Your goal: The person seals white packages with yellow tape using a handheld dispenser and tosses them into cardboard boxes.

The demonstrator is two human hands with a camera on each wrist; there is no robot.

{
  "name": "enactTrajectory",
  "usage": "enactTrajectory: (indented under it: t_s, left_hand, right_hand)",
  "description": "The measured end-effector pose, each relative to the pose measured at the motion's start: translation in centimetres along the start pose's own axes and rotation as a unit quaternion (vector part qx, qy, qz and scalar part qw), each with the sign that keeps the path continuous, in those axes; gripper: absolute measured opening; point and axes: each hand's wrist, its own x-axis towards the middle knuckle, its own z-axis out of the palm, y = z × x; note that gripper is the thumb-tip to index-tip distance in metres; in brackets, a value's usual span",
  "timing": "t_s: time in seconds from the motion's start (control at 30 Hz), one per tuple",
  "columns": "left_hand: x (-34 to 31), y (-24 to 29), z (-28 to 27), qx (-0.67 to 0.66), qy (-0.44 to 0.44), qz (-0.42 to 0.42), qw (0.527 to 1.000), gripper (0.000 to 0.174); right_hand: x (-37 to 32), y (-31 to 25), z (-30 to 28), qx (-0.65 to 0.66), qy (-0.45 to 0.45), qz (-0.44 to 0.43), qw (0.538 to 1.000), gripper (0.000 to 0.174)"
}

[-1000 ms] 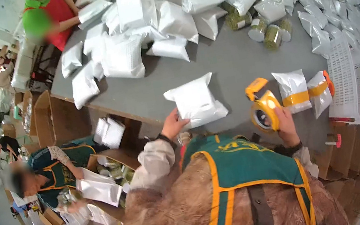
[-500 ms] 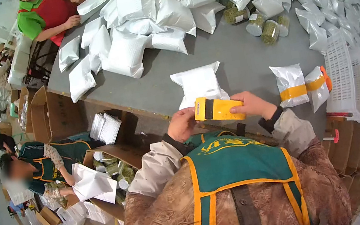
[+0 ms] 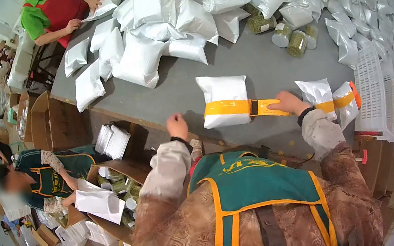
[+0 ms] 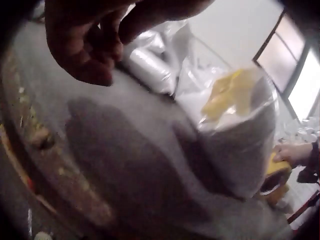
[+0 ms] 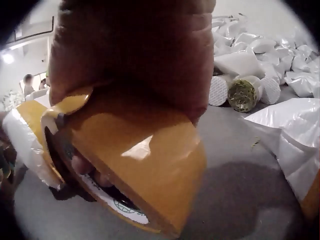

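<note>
A white pouch (image 3: 222, 87) lies on the grey table (image 3: 154, 110), a yellow tape band (image 3: 225, 108) across its middle. From its right side the band runs to a yellow tape roll (image 3: 267, 106), which my right hand (image 3: 290, 102) grips. In the right wrist view, fingertips (image 5: 92, 172) show inside the core of the roll (image 5: 140, 145). My left hand (image 3: 177, 127) is raised to the left of the pouch, apart from it and holding nothing. The left wrist view shows its fingers (image 4: 100, 72) loosely curled above the table.
Two taped pouches (image 3: 314, 89) lie right of my right hand, beside a white plastic basket (image 3: 363, 65). Many white pouches (image 3: 152, 1) and several jars (image 3: 296, 44) cover the far side. A person (image 3: 56, 16) stands at the back left; another works by cartons (image 3: 60, 119) at left.
The roll has swung from over the pouch's near side to its right, and tape now spans the pouch. My left hand has let go and moved left.
</note>
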Motion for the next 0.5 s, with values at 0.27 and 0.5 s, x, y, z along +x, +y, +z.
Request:
enactTrajectory:
  t_s: [0.27, 0.5]
  left_hand:
    - [-5.0, 9.9, 1.7, -0.038, -0.350, 0.049, 0.935, 0.060]
    - [-4.5, 6.0, 0.9, -0.463, -0.617, -0.226, 0.595, 0.063]
  right_hand:
    - [-1.5, -1.2, -1.1, 0.082, -0.027, 0.074, 0.994, 0.060]
    - [-6.3, -6.9, -5.3, 0.527, -0.034, 0.040, 0.848, 0.038]
